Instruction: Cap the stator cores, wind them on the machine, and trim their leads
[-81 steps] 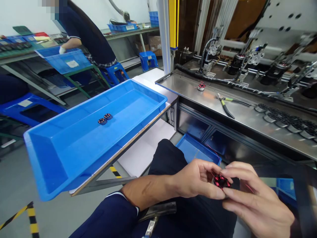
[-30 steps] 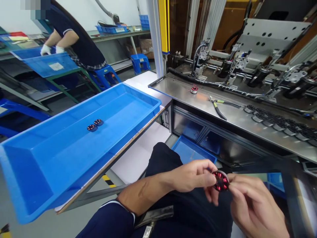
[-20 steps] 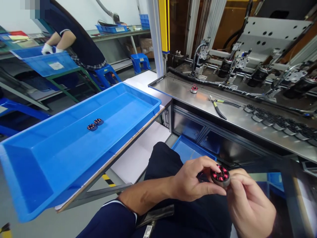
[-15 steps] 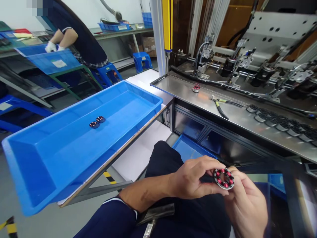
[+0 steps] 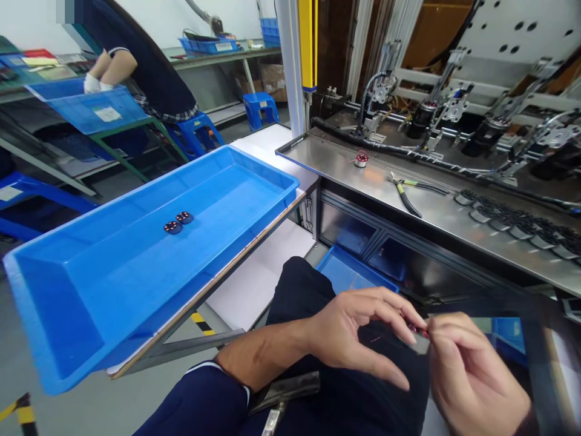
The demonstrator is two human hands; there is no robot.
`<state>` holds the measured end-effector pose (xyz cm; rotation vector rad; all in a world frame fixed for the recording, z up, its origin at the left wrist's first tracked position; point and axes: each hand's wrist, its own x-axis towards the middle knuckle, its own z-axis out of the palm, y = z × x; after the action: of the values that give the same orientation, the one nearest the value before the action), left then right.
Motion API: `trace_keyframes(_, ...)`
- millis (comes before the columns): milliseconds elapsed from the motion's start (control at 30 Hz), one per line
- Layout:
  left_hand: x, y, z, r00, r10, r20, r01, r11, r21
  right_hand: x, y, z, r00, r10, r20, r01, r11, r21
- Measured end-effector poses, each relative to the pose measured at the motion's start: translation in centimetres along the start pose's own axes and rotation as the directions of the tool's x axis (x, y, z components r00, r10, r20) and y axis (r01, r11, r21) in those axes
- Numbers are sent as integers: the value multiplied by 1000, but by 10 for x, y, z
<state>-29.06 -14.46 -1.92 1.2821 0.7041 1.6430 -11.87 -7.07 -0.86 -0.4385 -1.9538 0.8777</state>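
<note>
A small round motor stator [image 5: 421, 339] with red windings is almost hidden between my two hands, above my lap. My right hand [image 5: 472, 375] pinches it with thumb and forefinger. My left hand [image 5: 358, 336] has its fingers spread, the forefinger tip resting on the stator's top and the thumb held lower, apart from it. A thin red wire [image 5: 376, 339] shows under the left palm.
A long blue tray [image 5: 254, 175] on my left holds two more stators [image 5: 178, 222]. The steel bench [image 5: 345, 172] carries one stator [image 5: 361, 160], pliers [image 5: 406, 195] and a row of motor parts [image 5: 512, 221]. A blue bin [image 5: 349, 275] sits below. A co-worker [image 5: 136, 66] works at back left.
The stator, shown face-up between both hands half a second ago, is now tipped edge-on and covered by fingers. My left fingers have spread and loosened.
</note>
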Motion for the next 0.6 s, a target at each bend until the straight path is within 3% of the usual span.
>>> trace_keyframes(100,0,-8,3,957,-290,-20,265,900,-347,11,-3,-16,967,-172,189,201,969,-146)
trace_keyframes(167,1,-16,5,883,-460,94,449,768,-457,15,-3,-24,942,-206,266,265,941,-212)
trace_keyframes(233,2,-22,8,825,-517,230,557,669,-492,17,-3,-28,925,-249,286,324,911,-254)
trace_keyframes(300,3,-22,9,826,-506,246,555,660,-506,18,-2,-32,910,-286,300,367,893,-260)
trace_keyframes(367,4,-19,10,845,-509,165,518,702,-489,17,0,-35,906,-275,322,356,906,-228)
trace_keyframes(533,4,-12,12,846,-526,89,502,728,-467,20,5,-39,964,-125,233,135,991,-26)
trace_keyframes(600,4,-13,12,850,-519,85,493,728,-477,24,5,-39,960,-120,251,115,993,37)
